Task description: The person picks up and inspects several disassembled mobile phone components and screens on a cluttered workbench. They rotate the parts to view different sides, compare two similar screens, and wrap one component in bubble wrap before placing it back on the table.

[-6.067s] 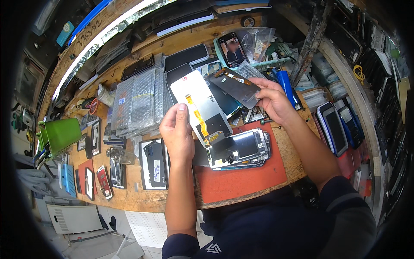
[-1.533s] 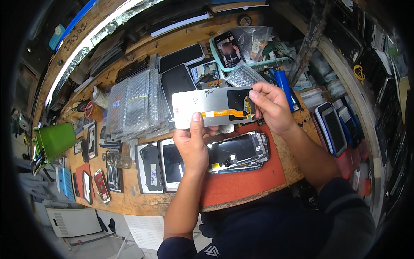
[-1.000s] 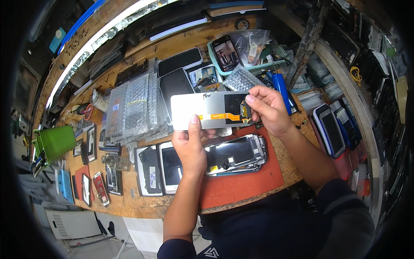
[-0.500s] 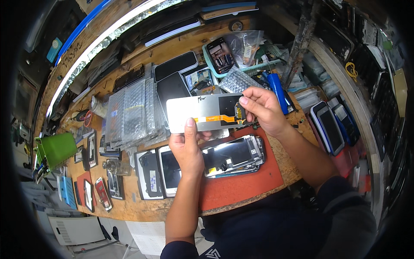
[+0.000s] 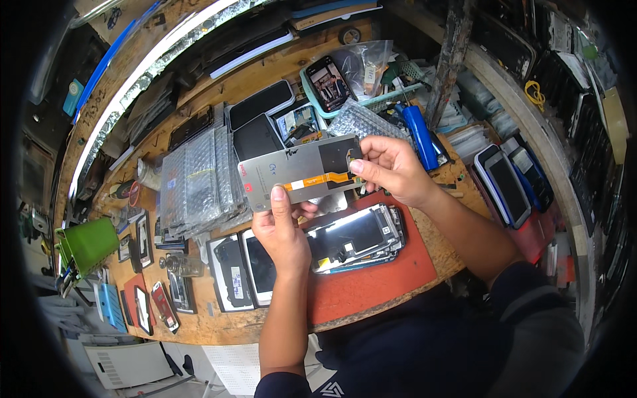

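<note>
A phone screen panel (image 5: 279, 171) is held up over the bench with its silvery back toward me. An orange flex cable (image 5: 322, 180) runs along it to a dark area at its right end. My left hand (image 5: 284, 232) grips its lower edge, thumb on the back and fingers behind. At the right end my right hand (image 5: 396, 171) pinches the panel between thumb and fingers. Below the hands, a stack of phone screens and frames (image 5: 358, 239) lies on a red mat (image 5: 371, 292). A white-edged phone (image 5: 259, 265) is partly covered by my left wrist.
Bubble-wrapped packs (image 5: 199, 189) are piled behind left. A teal basket (image 5: 318, 106) holds a lit phone (image 5: 329, 86) and plastic bags. A blue cylinder (image 5: 420, 137) stands right of it. The green bin (image 5: 88, 244) hangs at the left edge; a wooden post (image 5: 452, 63) rises at the back right.
The panel has tilted, so glare has left its back and markings on it now show. In the picture, panel and both hands sit slightly further left; both still hold it.
</note>
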The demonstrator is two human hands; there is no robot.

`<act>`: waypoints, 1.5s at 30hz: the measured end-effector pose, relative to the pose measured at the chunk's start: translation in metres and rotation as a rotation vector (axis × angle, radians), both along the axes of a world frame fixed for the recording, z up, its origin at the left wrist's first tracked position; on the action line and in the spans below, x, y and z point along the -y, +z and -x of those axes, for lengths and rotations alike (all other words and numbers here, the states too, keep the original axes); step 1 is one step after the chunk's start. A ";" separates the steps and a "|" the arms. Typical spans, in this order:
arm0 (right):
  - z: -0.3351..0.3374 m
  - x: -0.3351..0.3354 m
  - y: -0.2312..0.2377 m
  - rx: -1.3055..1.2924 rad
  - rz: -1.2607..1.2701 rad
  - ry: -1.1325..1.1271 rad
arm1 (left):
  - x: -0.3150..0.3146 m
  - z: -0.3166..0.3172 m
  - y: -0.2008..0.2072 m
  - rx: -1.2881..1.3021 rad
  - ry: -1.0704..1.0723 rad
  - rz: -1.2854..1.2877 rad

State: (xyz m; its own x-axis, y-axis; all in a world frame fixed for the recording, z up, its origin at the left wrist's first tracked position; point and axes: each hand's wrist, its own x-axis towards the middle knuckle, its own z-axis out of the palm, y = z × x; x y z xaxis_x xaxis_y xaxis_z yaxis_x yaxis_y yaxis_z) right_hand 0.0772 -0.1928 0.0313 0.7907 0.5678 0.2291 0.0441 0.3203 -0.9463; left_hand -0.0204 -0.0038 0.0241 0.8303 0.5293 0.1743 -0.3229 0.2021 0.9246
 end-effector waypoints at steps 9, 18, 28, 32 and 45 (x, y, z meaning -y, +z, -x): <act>-0.001 -0.001 -0.003 0.020 0.006 -0.007 | 0.001 0.001 -0.001 0.011 0.002 0.046; -0.002 -0.002 -0.003 -0.005 -0.001 -0.016 | -0.002 0.000 -0.004 0.010 -0.048 0.034; -0.002 -0.001 -0.002 -0.016 0.006 -0.004 | -0.001 0.001 -0.002 0.019 -0.060 -0.002; -0.002 -0.001 -0.002 -0.002 0.009 -0.004 | 0.000 0.001 -0.001 0.007 -0.065 -0.008; -0.001 -0.002 -0.003 -0.027 0.040 0.027 | -0.001 0.001 0.001 0.012 -0.063 -0.018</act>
